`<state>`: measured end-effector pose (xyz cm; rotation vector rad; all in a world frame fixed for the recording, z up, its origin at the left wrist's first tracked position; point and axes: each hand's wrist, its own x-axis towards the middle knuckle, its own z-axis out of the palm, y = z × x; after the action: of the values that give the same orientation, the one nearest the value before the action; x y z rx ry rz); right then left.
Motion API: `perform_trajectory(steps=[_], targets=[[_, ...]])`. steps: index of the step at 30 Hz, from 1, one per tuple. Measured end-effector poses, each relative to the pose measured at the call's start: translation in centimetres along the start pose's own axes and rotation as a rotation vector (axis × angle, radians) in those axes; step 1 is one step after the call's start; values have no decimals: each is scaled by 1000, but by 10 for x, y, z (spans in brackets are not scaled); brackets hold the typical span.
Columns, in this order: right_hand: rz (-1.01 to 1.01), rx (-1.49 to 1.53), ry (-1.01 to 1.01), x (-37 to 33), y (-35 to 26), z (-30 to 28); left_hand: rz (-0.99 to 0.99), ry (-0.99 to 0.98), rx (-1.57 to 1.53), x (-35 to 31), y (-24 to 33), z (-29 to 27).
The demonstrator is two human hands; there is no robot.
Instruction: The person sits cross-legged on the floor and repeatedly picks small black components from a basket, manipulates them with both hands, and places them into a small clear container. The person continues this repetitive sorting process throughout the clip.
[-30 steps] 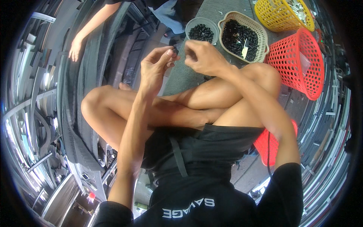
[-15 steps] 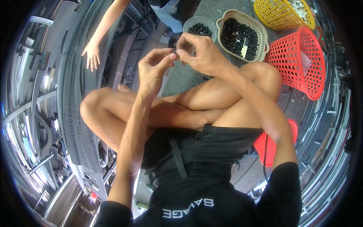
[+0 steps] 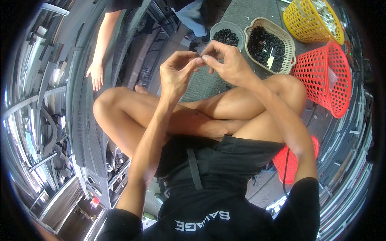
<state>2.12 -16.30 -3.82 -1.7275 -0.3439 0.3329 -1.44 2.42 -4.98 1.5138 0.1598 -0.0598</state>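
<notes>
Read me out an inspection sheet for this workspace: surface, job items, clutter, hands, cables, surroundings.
Surface: grey, carpet-like sheet.
Job items: round translucent plastic bowl and oblong beige plastic basket, both holding small black pieces; narrow pale-yellow object in the latter.
Clutter: yellow perforated plastic basket of pale pieces; red perforated plastic basket.
Hands: bare left hand and right hand meet at the fingertips; anything pinched is hidden.
Cables: thin black cord beside the right arm.
Surroundings: long grey and silvery strips; another person's hand.
</notes>
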Motion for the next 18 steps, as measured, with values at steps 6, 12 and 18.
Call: perform_trajectory(steps=[6, 12, 18], targets=[[-424, -366, 114, 1, 2, 0, 24, 7, 152, -2, 0, -4], [-551, -650, 85, -3, 8, -4, 6, -53, 141, -5, -2, -3], [-493, -475, 65, -5, 6, -5, -7, -82, 123, -7, -2, -3]])
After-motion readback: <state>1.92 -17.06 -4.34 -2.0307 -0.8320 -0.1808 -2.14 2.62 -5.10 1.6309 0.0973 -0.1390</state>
